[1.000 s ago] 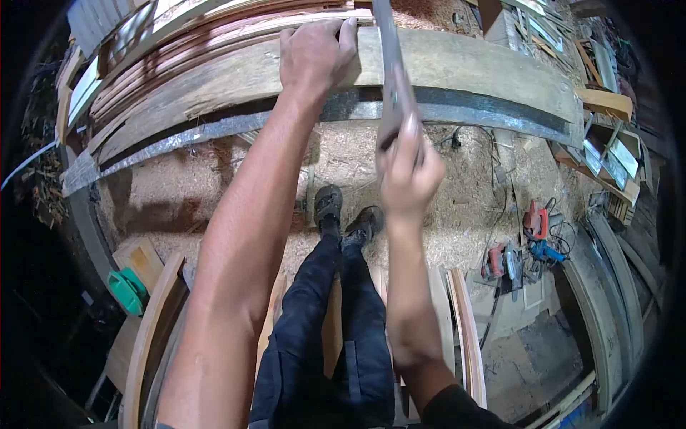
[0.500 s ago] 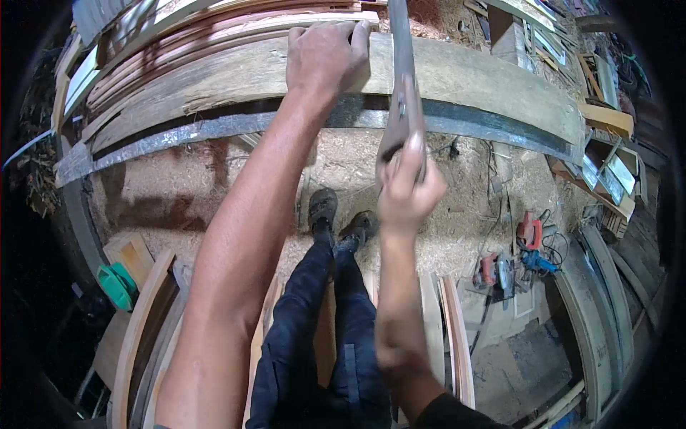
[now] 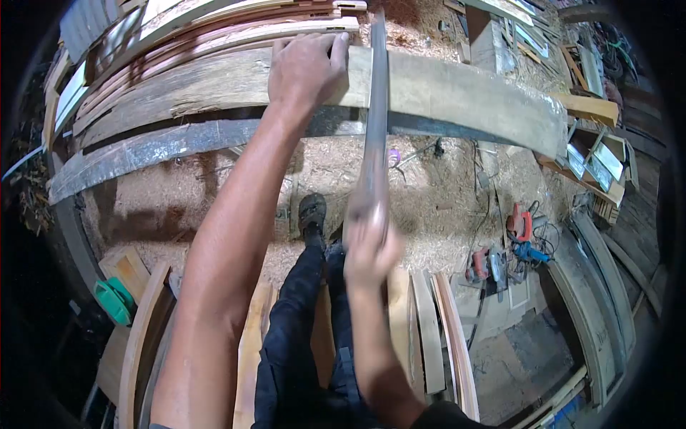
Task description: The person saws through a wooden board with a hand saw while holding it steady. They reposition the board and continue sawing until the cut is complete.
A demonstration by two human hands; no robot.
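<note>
My left hand (image 3: 306, 68) lies on a weathered wooden plank (image 3: 457, 86), its fingers curled over the far side and its thumb at the right. The fingertips are hidden. In my right hand (image 3: 371, 250), slightly blurred, the fingers are wrapped round the handle of a hand saw (image 3: 378, 107). The saw's blade shows nearly edge-on, pointing away from me and crossing the plank to the right of my left hand.
Long wood strips (image 3: 250, 39) lie behind the plank. A dark beam (image 3: 157, 151) runs along its near side. Wood shavings (image 3: 421, 193) cover the floor round my feet. Red and blue power tools (image 3: 525, 239) with cords rest at the right; a green container (image 3: 114, 300) stands at the left.
My right hand has pulled the saw back towards me, and its far tip now shows beyond the plank. My left hand stays on the plank; the view has shifted slightly.
</note>
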